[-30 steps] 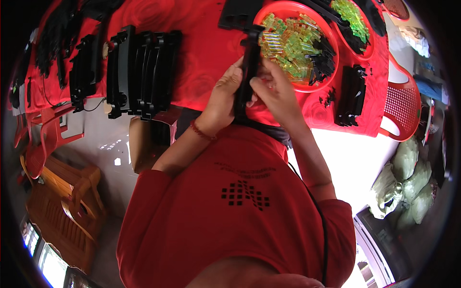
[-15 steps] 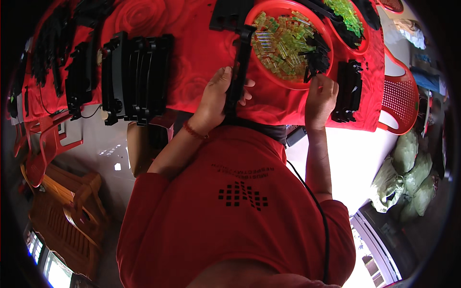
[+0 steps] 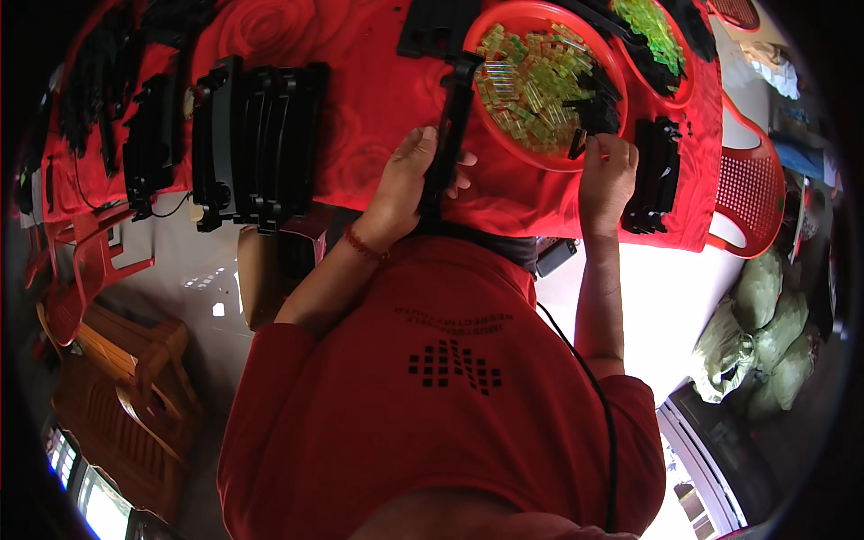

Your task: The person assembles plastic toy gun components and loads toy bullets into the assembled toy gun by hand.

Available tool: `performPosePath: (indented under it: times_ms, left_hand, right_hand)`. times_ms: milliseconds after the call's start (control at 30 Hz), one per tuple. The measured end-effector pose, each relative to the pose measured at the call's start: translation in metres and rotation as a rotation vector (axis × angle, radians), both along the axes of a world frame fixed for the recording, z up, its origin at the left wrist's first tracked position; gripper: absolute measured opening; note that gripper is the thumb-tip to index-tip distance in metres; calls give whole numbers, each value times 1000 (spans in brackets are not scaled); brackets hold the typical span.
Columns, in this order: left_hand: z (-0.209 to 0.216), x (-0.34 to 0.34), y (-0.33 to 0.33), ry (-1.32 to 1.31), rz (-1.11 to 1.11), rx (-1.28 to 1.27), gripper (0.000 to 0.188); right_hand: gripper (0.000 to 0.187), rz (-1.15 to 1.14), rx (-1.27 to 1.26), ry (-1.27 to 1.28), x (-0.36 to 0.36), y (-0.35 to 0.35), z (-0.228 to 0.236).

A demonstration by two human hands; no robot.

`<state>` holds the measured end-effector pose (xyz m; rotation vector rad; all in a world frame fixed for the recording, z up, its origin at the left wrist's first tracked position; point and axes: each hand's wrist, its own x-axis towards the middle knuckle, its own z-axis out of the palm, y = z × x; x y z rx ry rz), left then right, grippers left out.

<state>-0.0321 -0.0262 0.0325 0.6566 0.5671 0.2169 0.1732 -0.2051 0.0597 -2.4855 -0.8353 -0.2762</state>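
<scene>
My left hand (image 3: 407,175) is closed around a long black plastic bar (image 3: 453,126), which stands roughly lengthwise away from me over the table's near edge. The thumb lies on one side and the fingertips show on the other. My right hand (image 3: 608,180) pinches a small dark piece (image 3: 577,144) between thumb and fingertips at the near rim of a red basin (image 3: 486,135). Inside that basin lie many small yellow-green translucent pieces (image 3: 531,85), with small black pieces (image 3: 598,106) heaped at its right side.
Long black plastic parts (image 3: 265,148) stand in rows on the left of the red tablecloth (image 3: 360,99). Another black stack (image 3: 654,175) sits right of my right hand. A second red basin (image 3: 689,76) holds green and black pieces. Red chair (image 3: 756,184) and pale sacks (image 3: 765,324) are at right.
My right hand has shifted slightly up and right, and the small dark piece at its fingertips shows more clearly. My left hand keeps its hold on the black bar.
</scene>
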Motion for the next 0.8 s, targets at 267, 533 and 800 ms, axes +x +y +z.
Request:
performPosePath:
  times_ms: [267, 533, 800]
  left_hand:
    - [18, -1, -3, 149, 111, 367, 49]
    - [20, -8, 3, 235, 84, 543, 51]
    - [19, -6, 0, 293, 29, 527, 51]
  right_hand:
    - [10, 42, 422, 758, -23, 11, 10]
    - [13, 179, 129, 179, -16, 20, 1]
    - [27, 302, -62, -132, 18, 38, 16]
